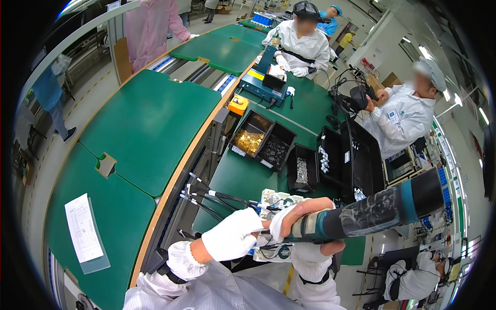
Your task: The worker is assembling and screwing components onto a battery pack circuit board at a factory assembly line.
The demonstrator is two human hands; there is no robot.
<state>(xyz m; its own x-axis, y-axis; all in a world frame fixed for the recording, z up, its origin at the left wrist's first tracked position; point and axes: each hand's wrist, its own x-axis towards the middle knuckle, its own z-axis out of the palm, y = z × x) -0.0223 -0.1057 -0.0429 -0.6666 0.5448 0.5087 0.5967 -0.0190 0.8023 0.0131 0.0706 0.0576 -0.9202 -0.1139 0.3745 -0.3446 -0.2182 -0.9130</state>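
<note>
My right hand (305, 212), its fingers wrapped round the grip, holds a teal and black power screwdriver (372, 213) lying almost level. The tool's front end is over a white plastic housing (276, 198) with wires in it, and its thick black end sticks out to the right. From the left, my white-gloved left hand (233, 235) meets the tool's front end, with the fingers pinched together. What those fingertips grip is hidden. Black cables (219, 197) with white tips run out from the housing to the left. Both hands partly cover the housing.
Black bins hold brass-coloured parts (248, 140), black parts (274, 150) and silver screws (301, 170). A larger black bin (361, 155) stands right of them. A yellow box (238, 105) sits behind. Papers (83, 230) lie on the green conveyor board at left. Two co-workers work across the bench.
</note>
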